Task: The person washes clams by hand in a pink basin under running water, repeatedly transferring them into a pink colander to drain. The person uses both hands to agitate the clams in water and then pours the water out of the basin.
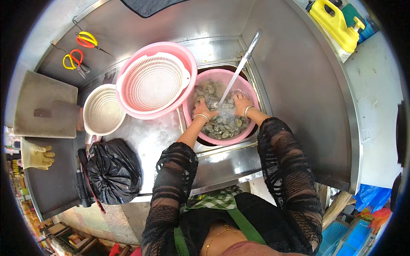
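A pink plastic basin (pixel 205 138) sits in the steel sink, filled with water and what look like clams or similar shellfish (pixel 224 128). Water runs into it from a chrome faucet (pixel 254 43). My left hand (pixel 203 110) is at the basin's left side, fingers spread and partly under water on the shellfish. Across the stream, my right hand (pixel 241 104) reaches in at the right side with its fingertips submerged. Foam and splashing hide some of the fingers, so whether either hand grips any shells cannot be told.
Left of the basin, a white colander (pixel 153 83) rests inside another pink basin (pixel 192 64). Further left are a smaller white strainer (pixel 104 110), a tied black plastic bag (pixel 113 172) and a cutting board (pixel 48 96). Scissors (pixel 77 64) hang on the steel wall.
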Tool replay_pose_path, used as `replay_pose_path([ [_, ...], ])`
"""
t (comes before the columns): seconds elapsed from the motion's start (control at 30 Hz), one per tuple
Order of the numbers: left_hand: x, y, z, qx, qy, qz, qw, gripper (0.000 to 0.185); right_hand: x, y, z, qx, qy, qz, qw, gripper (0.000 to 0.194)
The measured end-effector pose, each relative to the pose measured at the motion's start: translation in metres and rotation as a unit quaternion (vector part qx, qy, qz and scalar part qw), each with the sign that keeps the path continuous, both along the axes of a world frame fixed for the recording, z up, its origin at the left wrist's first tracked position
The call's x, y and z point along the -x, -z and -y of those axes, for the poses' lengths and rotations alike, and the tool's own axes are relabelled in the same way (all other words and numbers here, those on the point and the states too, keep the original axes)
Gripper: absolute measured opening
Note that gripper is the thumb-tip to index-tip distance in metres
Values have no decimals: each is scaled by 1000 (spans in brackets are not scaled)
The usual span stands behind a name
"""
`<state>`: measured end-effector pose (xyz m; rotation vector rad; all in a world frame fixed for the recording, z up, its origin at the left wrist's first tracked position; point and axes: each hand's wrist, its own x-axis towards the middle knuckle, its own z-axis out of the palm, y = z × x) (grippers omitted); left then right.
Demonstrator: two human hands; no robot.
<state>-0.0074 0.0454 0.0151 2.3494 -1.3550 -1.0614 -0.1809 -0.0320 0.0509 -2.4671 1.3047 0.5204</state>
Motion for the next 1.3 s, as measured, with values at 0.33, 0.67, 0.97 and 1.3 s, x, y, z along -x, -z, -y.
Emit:
replay_pose_path([
  [0.33, -5, 24, 19, 179, 59, 27, 982, 98, -53, 33, 30, -28, 171, 161, 972, 59],
  [0.67, -4, 11, 9, 160, 42, -168, 972, 92, -38, 43, 10, -161, 156, 284, 932, 60],
  [0.97, 1, 6, 0, 113, 71, -87, 987, 59, 1, 5, -13, -46, 47, 195, 979, 31],
  [1.3, 7, 12, 16, 36, 77, 35, 996, 54, -7, 40, 9, -1, 178, -4, 984, 74],
])
